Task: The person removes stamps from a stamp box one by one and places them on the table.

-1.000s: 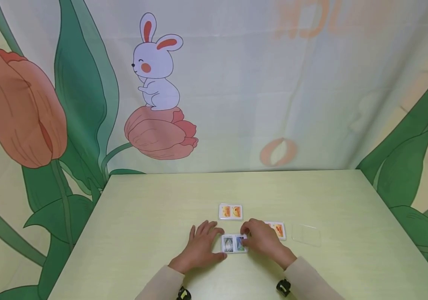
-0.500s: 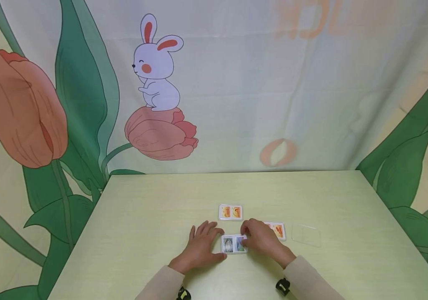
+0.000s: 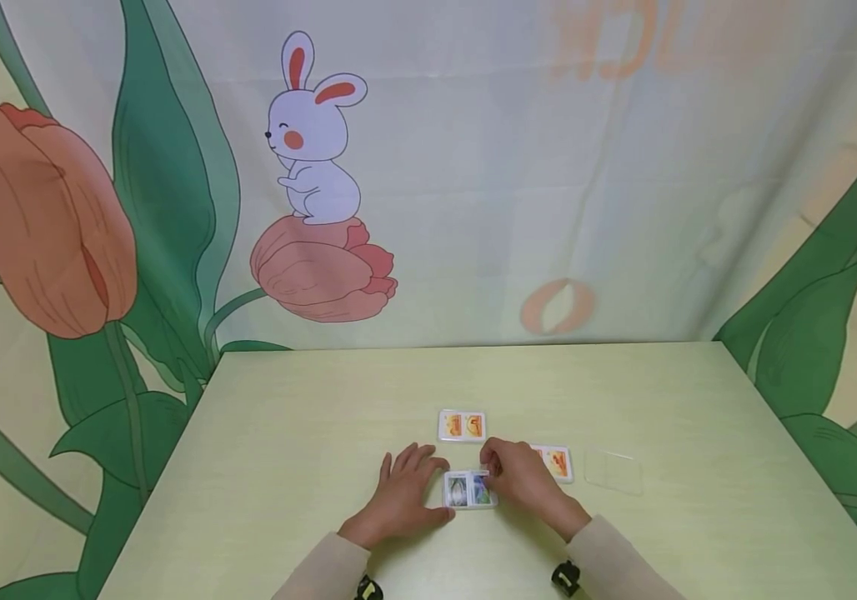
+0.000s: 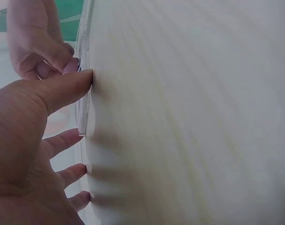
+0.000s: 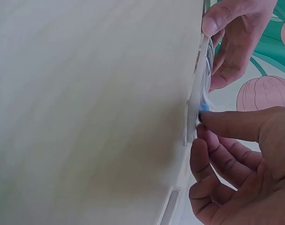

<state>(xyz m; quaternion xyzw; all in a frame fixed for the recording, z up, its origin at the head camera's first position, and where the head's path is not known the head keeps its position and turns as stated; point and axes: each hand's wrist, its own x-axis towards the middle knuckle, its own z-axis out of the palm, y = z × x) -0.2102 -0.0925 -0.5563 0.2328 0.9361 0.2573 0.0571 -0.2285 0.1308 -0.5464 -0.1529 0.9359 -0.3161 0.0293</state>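
In the head view a flat clear-edged case [image 3: 470, 505] lies on the table with two small pictures in it, a grey-white one [image 3: 458, 491] at left and a blue-green picture card [image 3: 482, 492] at right. My left hand [image 3: 401, 493] holds the case's left end between thumb and forefinger, its other fingers spread on the table. The thumb [image 4: 72, 89] presses the near edge in the left wrist view. My right hand [image 3: 524, 475] pinches the picture card at the case's right end. A blue bit of it [image 5: 204, 107] shows at the right thumb; the rest is hidden by fingers.
A similar case [image 3: 462, 426] with two orange food pictures lies beyond. Another orange-picture case [image 3: 558, 463] is partly behind my right hand. Farther right lies a thin transparent cover [image 3: 613, 472]. A printed cloth [image 3: 458, 192] hangs behind the table's far edge.
The blue-green picture card looks slightly lifted or shifted at its far edge, and the right fingertips have moved a little with it. The left hand keeps its place.
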